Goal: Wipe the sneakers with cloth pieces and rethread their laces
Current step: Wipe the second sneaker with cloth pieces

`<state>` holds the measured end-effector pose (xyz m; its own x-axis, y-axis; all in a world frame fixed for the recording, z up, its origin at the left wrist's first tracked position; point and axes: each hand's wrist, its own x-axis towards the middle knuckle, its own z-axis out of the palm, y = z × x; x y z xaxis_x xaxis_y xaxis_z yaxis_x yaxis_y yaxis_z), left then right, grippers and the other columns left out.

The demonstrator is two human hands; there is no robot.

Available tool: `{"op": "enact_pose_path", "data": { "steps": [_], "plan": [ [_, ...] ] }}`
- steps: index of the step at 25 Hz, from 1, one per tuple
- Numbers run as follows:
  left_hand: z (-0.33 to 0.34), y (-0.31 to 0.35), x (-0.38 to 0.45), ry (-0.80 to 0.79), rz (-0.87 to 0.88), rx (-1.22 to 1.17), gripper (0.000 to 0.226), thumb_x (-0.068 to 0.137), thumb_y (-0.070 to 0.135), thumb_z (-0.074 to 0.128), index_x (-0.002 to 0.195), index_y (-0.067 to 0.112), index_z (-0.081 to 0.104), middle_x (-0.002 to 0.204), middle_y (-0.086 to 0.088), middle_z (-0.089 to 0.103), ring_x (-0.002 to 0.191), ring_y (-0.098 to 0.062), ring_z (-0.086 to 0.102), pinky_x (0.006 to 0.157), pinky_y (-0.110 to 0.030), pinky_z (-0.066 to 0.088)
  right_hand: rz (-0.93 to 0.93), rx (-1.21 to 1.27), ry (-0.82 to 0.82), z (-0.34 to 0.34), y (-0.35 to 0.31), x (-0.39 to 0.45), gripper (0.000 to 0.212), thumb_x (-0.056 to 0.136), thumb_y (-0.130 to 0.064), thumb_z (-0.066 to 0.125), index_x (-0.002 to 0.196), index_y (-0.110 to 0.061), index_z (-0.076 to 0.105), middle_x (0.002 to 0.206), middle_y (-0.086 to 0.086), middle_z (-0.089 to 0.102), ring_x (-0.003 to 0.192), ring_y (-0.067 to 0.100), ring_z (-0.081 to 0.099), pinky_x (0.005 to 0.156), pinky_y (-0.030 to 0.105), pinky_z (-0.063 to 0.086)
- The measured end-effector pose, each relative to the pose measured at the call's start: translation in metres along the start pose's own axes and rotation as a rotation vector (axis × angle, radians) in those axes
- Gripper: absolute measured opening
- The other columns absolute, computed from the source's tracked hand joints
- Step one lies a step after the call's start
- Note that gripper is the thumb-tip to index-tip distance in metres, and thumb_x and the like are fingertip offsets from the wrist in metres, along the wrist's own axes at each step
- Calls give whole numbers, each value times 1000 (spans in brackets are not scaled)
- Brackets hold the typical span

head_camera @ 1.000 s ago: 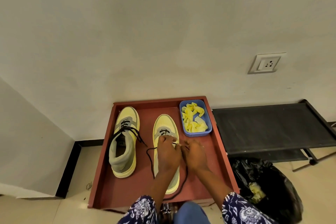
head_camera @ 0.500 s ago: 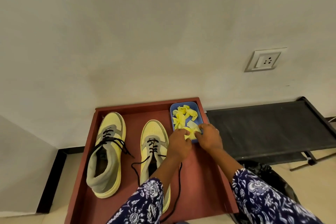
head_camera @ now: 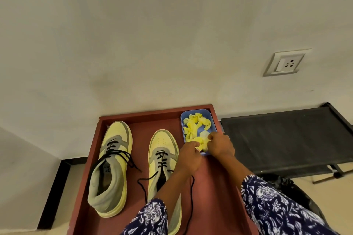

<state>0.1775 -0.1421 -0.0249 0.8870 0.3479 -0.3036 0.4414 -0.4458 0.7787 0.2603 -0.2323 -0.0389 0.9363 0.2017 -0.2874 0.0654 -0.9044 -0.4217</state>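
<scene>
Yellow sneakers (head_camera: 116,160), black laces (head_camera: 118,155)

No readable text, brand, number or sign shows anywhere. The left sneaker (head_camera: 110,169) carries a small dark print on its insole, inside the opening, but it is too small and blurred to read. A white tab at the top of each tongue, on that shoe and on the right sneaker (head_camera: 162,160), bears no legible mark. The wall socket (head_camera: 285,62) has only its holes and a blank switch, with no lettering to make out
</scene>
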Motion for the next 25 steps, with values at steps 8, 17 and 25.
{"op": "enact_pose_path", "data": {
  "steps": [8, 17, 25],
  "plan": [
    [-20, 5, -13, 95, -76, -228, 33, 91, 1, 40, 121, 5, 55, 130, -9, 54, 119, -22, 50, 96, -27, 41, -82, 281, 144, -39, -6, -7, 37, 86, -7, 49, 121, -5, 60, 120, 18, 63, 109, 33, 57, 91, 31, 44],
    [-46, 14, -47, 114, 45, -734, 34, 89, 5, 57, 120, 18, 52, 102, 8, 63, 96, -9, 59, 86, -26, 49, 23, 1022, -168, -45, -45, -60, 16, 90, 0, 47, 91, -5, 62, 90, 11, 64, 76, 19, 60, 68, 32, 54],
    [-70, -39, -86, 193, -105, -629, 29, 80, -5, 60, 74, 21, 73, 77, -7, 72, 76, -19, 63, 75, -37, 51, -17, 1098, -406, 12, -60, -123, 15, 88, -5, 52, 86, -2, 67, 85, 11, 68, 78, 20, 64, 71, 28, 55]
  ]
}}
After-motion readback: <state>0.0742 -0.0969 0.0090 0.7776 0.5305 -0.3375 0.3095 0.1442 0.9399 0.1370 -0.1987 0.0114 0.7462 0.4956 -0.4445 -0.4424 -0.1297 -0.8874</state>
